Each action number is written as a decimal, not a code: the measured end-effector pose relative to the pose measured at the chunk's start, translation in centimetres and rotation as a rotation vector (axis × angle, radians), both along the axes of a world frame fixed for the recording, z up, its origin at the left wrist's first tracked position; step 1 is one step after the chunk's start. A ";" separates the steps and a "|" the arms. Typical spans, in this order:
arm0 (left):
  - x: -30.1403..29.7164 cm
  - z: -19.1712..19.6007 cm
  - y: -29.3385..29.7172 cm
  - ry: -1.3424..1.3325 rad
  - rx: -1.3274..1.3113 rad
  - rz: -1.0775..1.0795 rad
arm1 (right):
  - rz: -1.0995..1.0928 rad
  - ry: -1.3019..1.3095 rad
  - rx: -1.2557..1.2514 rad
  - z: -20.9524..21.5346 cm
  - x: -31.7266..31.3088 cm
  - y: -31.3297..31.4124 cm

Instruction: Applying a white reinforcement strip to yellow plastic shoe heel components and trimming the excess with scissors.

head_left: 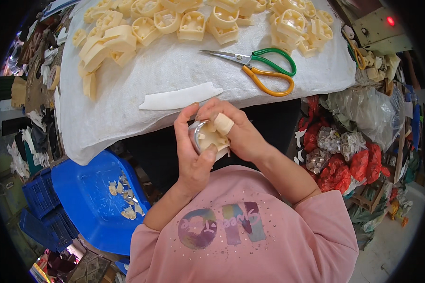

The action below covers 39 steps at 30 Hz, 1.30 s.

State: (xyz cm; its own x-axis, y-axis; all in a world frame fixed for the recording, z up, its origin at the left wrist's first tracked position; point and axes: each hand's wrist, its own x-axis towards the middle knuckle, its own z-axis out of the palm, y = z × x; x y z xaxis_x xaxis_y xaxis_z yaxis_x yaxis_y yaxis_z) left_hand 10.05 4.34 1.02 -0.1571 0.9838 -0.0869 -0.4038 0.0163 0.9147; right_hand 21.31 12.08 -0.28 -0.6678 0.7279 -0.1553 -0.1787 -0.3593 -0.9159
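My left hand [193, 151] is closed around the cream plastic part [211, 137], which sits just right of its palm, while my right hand [236, 132] pinches its far edge.

White-sheeted table [141, 89]; cream parts [193, 21]; scissors [262, 68]; paper strip [179, 98]

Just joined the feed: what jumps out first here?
Both hands meet at the centre: the left hand and right hand grip one cream plastic part. Beyond them, on the white cloth, lie green-and-orange scissors and a heap of cream parts. A blue bin sits lower left.
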 end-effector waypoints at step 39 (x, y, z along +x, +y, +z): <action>-1.7 0.9 1.2 0.443 0.018 -0.060 | -0.166 0.021 0.216 2.0 0.7 0.4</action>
State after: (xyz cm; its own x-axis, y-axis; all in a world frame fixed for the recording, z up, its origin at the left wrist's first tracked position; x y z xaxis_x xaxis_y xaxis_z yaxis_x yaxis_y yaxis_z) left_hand 8.31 5.50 1.95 -0.1176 0.9930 -0.0066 0.0286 0.0100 0.9995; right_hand 21.98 12.53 1.74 -0.5380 0.8425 0.0282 -0.2388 -0.1202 -0.9636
